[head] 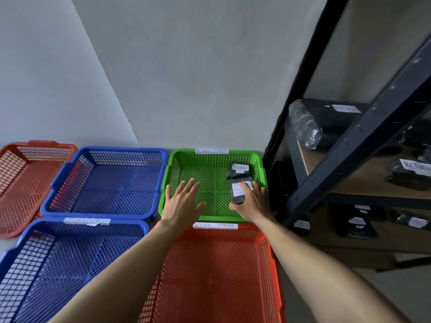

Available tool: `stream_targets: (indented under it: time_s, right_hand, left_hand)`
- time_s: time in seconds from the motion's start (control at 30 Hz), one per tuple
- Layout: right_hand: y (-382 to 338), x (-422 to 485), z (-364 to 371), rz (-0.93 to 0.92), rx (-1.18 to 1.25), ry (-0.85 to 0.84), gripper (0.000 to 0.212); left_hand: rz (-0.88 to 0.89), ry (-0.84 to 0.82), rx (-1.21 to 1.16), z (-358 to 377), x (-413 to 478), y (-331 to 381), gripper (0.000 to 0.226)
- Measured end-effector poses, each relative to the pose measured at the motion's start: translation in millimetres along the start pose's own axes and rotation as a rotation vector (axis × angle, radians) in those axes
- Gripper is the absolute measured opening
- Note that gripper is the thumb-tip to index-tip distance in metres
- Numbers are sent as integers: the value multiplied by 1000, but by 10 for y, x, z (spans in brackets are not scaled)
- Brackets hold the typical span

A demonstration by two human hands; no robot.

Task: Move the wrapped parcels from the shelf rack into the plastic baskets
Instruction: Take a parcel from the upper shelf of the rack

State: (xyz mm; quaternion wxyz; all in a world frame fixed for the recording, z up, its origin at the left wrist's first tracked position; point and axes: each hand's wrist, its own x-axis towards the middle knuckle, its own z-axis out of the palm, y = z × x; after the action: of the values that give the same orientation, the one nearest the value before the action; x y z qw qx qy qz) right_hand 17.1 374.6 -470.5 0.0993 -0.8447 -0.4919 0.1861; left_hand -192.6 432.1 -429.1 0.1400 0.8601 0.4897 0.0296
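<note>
Green basket (pixel 172 173), blue baskets (pixel 70 164), red baskets (pixel 275 264), black white-labelled parcels (pixel 240 192).

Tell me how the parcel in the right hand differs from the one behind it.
The held parcel is gripped by the right hand; the rear parcel lies untouched on the mesh of the green basket. The held parcel's label is partly hidden; the rear parcel's reads RETURN. Both are black-wrapped with white labels.
</note>
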Motion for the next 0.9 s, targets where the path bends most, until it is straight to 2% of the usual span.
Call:
stream_targets:
  time_s: [0.17, 0.27, 0.43, 0.57, 0.77, 0.9]
  right_hand:
    - [-8, 39, 138, 21, -46, 22, 72]
    - [-33, 67, 211, 89, -65, -39, 75]
    - [-109, 184, 230, 212, -107, -175, 98]
    - [-194, 218, 263, 227, -89, -222, 93]
    - [-203, 149, 371, 281, -43, -206, 86]
    - [-169, 99, 263, 223, -37, -189, 78]
  left_hand:
    - [39, -63, -28, 109, 113, -61, 66]
    - [54, -114, -60, 184, 158, -105, 65]
    - [76, -185, -54, 335, 184, -166, 62]
    - [59, -225, -76, 390, 161, -189, 58]
    - [34, -243, -89, 393, 101, -187, 50]
    - [41, -219, -63, 328, 84, -214, 51]
